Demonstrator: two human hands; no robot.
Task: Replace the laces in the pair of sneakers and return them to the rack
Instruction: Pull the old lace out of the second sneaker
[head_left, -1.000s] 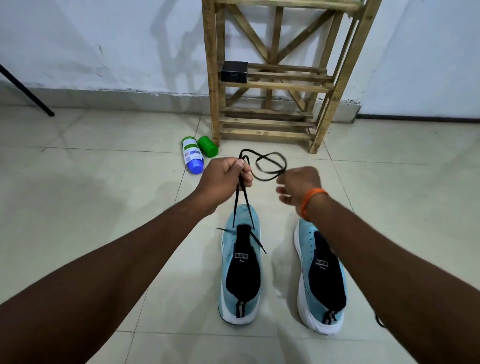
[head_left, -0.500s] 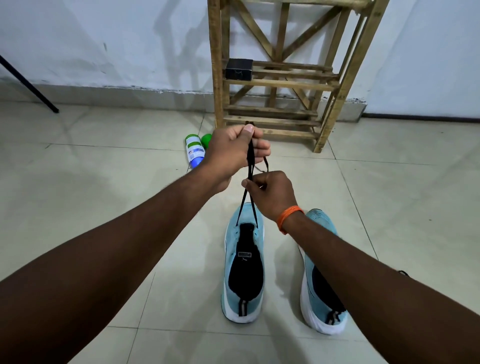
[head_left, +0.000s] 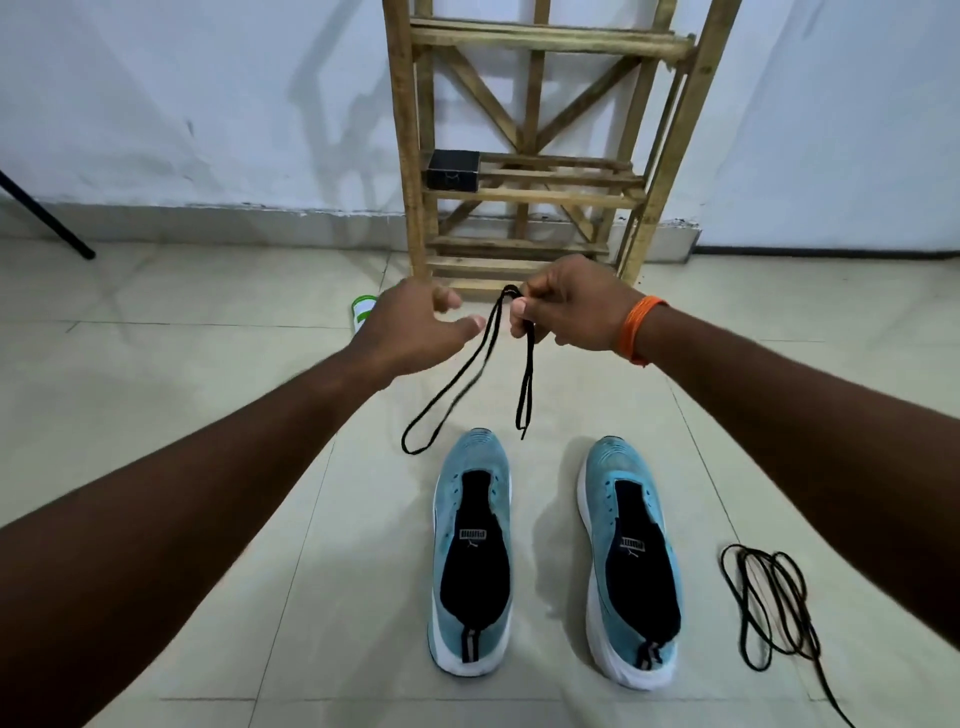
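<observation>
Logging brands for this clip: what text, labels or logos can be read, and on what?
"PUMA": inside the left sneaker, upside down to the camera.
"PUMA": inside the right sneaker, likewise.
Black box on the rack: pale mark, too blurred to read.
Bottle: label mostly hidden, unreadable.

There were 2 sneakers, left sneaker (head_left: 470, 551) & right sneaker (head_left: 631, 566), at 6 o'clock; 2 black laces, held lace (head_left: 529, 374) ctr, floor lace (head_left: 774, 608) at 4; 1 rack (head_left: 530, 195) at 12 w/ 1 black box (head_left: 453, 170); 1 bottle (head_left: 362, 312) at 10.
</observation>
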